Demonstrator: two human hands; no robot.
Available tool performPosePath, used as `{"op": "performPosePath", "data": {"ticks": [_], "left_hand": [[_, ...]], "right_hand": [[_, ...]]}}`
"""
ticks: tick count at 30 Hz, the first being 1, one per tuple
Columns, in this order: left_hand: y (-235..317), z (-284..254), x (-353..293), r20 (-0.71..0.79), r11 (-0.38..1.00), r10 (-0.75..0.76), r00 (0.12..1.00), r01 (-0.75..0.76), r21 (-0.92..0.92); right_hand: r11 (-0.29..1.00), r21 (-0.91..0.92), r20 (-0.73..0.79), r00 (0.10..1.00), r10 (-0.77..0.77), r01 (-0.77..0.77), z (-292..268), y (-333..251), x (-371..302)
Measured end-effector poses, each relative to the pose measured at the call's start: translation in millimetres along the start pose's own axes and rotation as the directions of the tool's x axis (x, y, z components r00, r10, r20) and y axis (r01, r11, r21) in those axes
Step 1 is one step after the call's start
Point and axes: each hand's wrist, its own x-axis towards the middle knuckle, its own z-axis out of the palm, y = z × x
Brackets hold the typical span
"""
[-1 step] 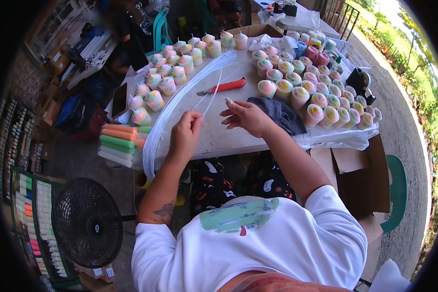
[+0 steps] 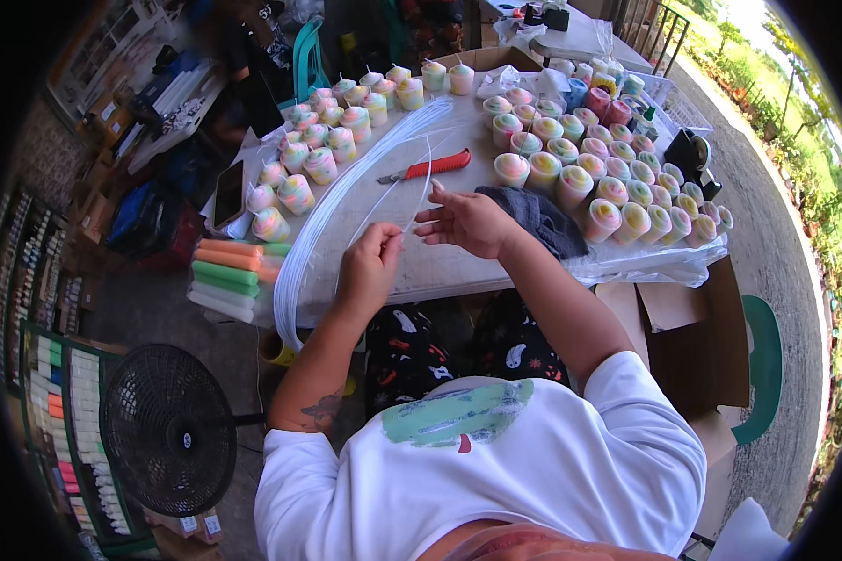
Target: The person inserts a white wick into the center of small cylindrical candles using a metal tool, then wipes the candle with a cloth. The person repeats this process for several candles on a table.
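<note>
My left hand (image 2: 372, 260) is closed in a pinch on a thin white candle wick (image 2: 428, 166), which rises past my right fingers toward the table's middle. Just beside it is my right hand (image 2: 472, 222), fingers apart and loosely bent; whether they touch the wick is unclear. A long bundle of white wicks (image 2: 323, 208) curves along the left side of the table. Beyond my hands lies a red utility knife (image 2: 440, 164) with its blade pointing left. A dark grey cloth (image 2: 540, 222) is crumpled by my right wrist.
Pastel swirled candles (image 2: 320, 166) with wicks stand at the far left; many more candles (image 2: 631, 222) fill the right. Coloured wax sticks (image 2: 226, 271) lie at the left edge near a phone (image 2: 228, 194). A fan (image 2: 168, 428) and an open cardboard box (image 2: 692, 346) flank me.
My left hand has shifted a little right and toward me, closer to my right hand. The pinched wick has moved right, its upper part now crossing over the knife.
</note>
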Motion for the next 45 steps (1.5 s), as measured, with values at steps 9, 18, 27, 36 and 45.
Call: {"op": "performPosePath", "data": {"ticks": [9, 18, 27, 36, 45], "left_hand": [[-11.1, -4.9, -26.3, 0.166, 0.966, -0.216, 0.962, 0.235, -0.108], [-24.2, -32.4, -33.0, 0.12, 0.874, -0.439, 0.89, 0.454, -0.175], [-34.8, -24.6, -33.9, 0.063, 0.848, -0.456, 0.888, 0.455, -0.272], [-37.0, -23.3, -49.9, -0.026, 0.94, -0.322, 0.946, 0.317, -0.123], [-30.9, -69.5, -96.3, 0.209, 0.913, -0.369, 0.906, 0.395, -0.099]], "right_hand": [[0.985, 0.149, -0.194, 0.979, -0.058, 0.087, -86.2, -92.8, 110.8], [0.93, -0.14, -0.221, 0.905, -0.364, 0.34, -93.0, -122.8, 120.1], [0.924, -0.161, -0.108, 0.924, -0.366, 0.347, -95.7, -104.2, 63.8], [0.838, -0.275, -0.263, 0.802, -0.537, 0.471, -87.8, -105.6, 9.0], [0.753, -0.315, -0.433, 0.619, -0.656, 0.578, -110.3, -49.1, -92.6]]}}
